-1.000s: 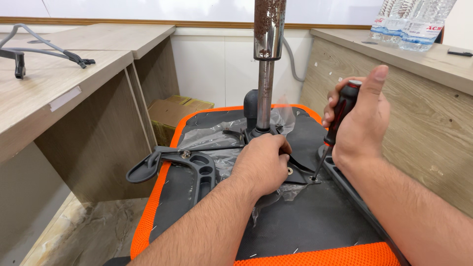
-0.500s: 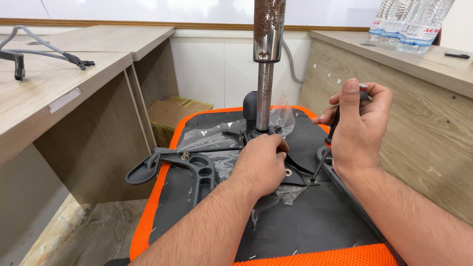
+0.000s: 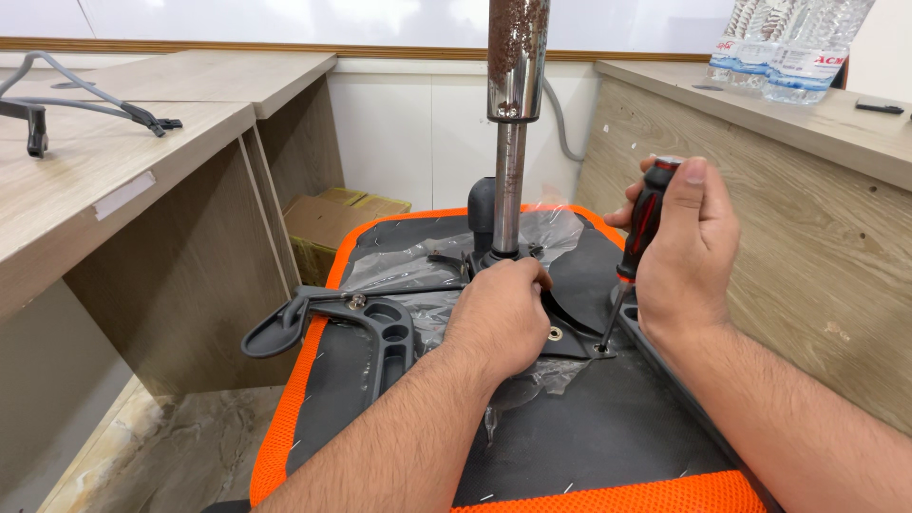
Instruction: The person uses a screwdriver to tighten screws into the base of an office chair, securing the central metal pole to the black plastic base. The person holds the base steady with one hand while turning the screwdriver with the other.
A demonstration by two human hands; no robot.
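Note:
An upturned office chair seat (image 3: 313, 361), black underneath with an orange mesh rim, lies in front of me. A rusty chrome gas cylinder (image 3: 513, 114) rises from the black mechanism plate (image 3: 570, 328) at its middle. My left hand (image 3: 499, 318) presses flat on that plate beside the cylinder base. My right hand (image 3: 689, 247) grips a black and red screwdriver (image 3: 644, 223), held nearly upright, its tip set in a screw hole at the plate's right corner. Another bolt hole shows just left of the tip. Crumpled clear plastic film (image 3: 408, 271) lies under the mechanism.
A black armrest (image 3: 366, 323) lies on the seat's left part. Wooden desks stand on both sides, the left one (image 3: 114, 180) with grey metal parts, the right one (image 3: 817, 123) with water bottles (image 3: 788, 47). A cardboard box (image 3: 332, 223) sits on the floor behind.
My right hand has come down and turned the screwdriver upright, bringing its tip onto the plate's right corner. My left hand stays on the plate.

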